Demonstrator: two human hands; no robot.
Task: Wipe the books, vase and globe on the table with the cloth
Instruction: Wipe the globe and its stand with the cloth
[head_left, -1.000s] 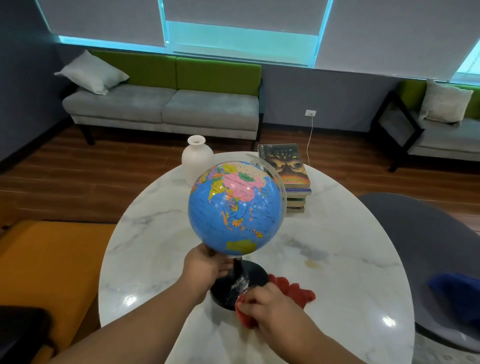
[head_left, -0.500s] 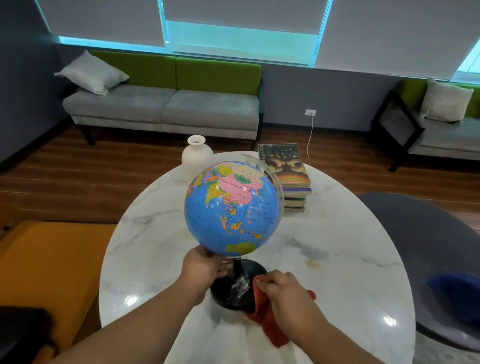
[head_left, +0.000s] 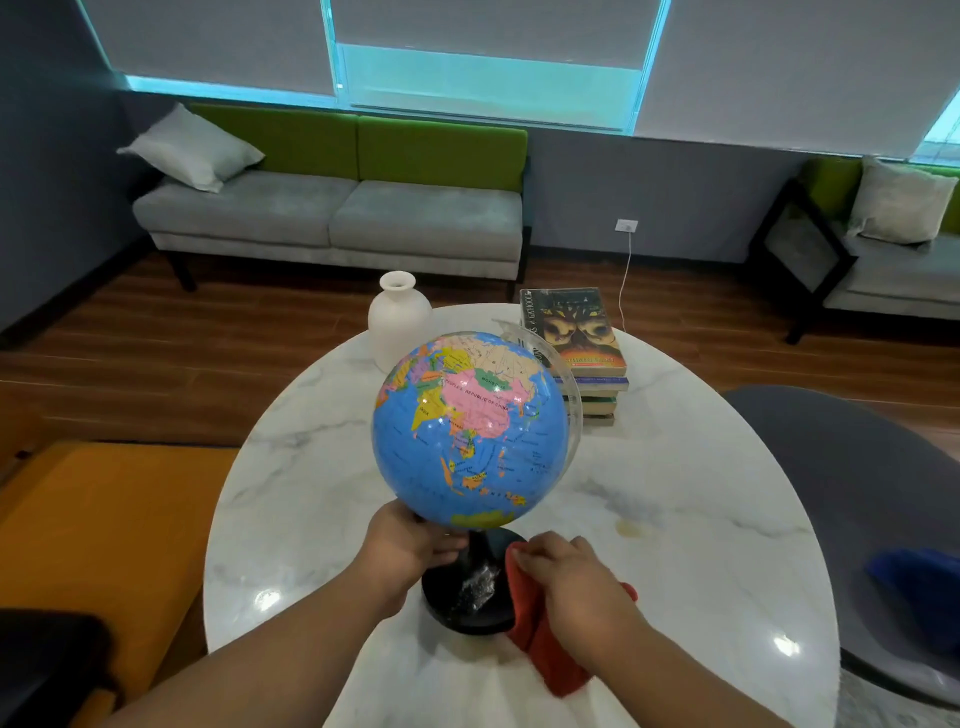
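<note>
The globe (head_left: 470, 431) stands near the front edge of the round marble table (head_left: 701, 519), with bare, glossy stone open to its right and left. The left hand (head_left: 408, 545) curls around the stem under the sphere, hiding it. The right hand (head_left: 571, 587) is closed on a red cloth (head_left: 550, 660), pressed against the black disc base (head_left: 467, 597). At the far edge stand a smooth white vase (head_left: 399, 317), partly hidden by the globe, and stacked books (head_left: 582, 348).
</note>
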